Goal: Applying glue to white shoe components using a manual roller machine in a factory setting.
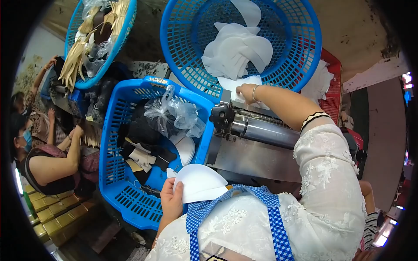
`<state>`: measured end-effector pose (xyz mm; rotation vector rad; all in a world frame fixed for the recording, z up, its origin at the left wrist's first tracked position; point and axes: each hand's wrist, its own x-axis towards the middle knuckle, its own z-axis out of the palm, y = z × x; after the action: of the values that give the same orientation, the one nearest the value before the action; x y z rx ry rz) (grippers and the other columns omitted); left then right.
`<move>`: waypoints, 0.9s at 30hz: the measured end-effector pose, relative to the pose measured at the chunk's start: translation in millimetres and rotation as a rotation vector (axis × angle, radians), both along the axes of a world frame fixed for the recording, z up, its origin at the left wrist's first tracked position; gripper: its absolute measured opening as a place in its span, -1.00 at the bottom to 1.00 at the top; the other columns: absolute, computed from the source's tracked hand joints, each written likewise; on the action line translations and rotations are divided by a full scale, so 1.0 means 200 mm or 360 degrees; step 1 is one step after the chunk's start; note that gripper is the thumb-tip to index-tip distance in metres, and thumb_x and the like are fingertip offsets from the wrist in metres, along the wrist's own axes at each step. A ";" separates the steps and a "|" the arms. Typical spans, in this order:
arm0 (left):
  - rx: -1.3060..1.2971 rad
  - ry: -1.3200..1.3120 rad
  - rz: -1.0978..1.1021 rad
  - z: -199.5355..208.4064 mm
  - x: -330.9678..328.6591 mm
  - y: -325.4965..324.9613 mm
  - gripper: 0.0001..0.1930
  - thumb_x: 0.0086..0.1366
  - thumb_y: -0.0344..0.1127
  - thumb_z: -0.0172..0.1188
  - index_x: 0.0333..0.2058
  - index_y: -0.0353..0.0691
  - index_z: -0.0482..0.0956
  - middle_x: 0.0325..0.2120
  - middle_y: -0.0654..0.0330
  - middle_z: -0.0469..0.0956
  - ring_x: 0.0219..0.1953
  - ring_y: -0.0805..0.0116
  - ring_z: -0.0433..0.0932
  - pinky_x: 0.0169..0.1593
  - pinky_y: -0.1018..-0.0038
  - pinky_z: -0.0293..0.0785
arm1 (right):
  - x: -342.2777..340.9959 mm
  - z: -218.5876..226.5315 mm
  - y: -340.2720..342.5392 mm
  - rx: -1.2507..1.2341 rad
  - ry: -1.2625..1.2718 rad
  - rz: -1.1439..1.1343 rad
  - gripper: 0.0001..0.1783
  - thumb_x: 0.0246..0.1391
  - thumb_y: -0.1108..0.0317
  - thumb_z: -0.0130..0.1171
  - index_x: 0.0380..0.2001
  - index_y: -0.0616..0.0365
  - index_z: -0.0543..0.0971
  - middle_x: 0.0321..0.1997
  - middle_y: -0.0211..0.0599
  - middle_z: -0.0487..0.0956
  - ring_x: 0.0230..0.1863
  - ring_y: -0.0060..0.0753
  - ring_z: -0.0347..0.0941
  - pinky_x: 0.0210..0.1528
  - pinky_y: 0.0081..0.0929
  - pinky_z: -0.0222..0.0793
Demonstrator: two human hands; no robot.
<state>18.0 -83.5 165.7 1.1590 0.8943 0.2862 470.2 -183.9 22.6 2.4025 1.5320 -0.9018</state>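
Close to my body, my left hand (172, 198) grips white curved sheet pieces (199, 182), thumb on top. My right arm reaches forward across a machine with a shiny metal roller (267, 132) and a black knob (221, 116). At its far edge my right hand (248, 92) is closed at a white piece (241, 81), beside the rim of a round blue basket (173, 52); what lies between its fingers is partly hidden. Inside that basket is a heap of similar white pieces (237, 48).
A rectangular blue basket (114, 169) holds dark scraps, clear plastic bags (176, 114) and more white pieces (185, 148). Another blue basket (72, 35) with beige strips stands far left. A red basket (334, 89) is behind the machine. A masked co-worker (50, 167) sits at left, near golden boxes (56, 215).
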 end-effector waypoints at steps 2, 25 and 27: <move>0.0087 0.0088 -0.0013 0.00 0.02 0.00 -0.85 0.30 -0.36 0.09 -0.26 -0.33 0.41 -0.38 0.21 0.51 -0.36 0.61 0.41 -0.23 0.64 0.36 | -0.06 -0.03 0.03 0.0131 0.0014 0.0060 -0.59 -0.20 0.20 0.31 -0.21 0.09 0.55 -0.22 -0.11 0.58 -0.19 -0.03 0.49 -0.12 -0.22 0.37; -0.0043 -0.0343 -0.0564 0.10 0.11 -0.01 -0.81 0.31 -0.33 0.08 -0.22 -0.34 0.42 -0.37 0.25 0.50 -0.35 0.62 0.41 -0.24 0.68 0.36 | -0.55 1.20 -0.48 0.1748 0.1228 -0.2054 -0.72 -0.05 0.39 0.28 -0.22 0.17 0.53 -0.32 -0.35 0.59 -0.37 -0.53 0.52 -0.41 -0.71 0.36; -0.0061 -0.0351 -0.0615 0.09 0.10 -0.03 -0.82 0.31 -0.33 0.09 -0.22 -0.34 0.43 -0.37 0.25 0.50 -0.35 0.62 0.41 -0.24 0.69 0.36 | -0.68 1.24 -0.56 0.1827 0.1232 -0.2019 -0.74 -0.04 0.39 0.28 -0.23 0.17 0.54 -0.33 -0.36 0.59 -0.37 -0.54 0.52 -0.41 -0.70 0.36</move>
<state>38.3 -88.9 184.4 1.2118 0.4682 0.0777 333.9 -295.6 271.4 4.3968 0.2472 -1.4906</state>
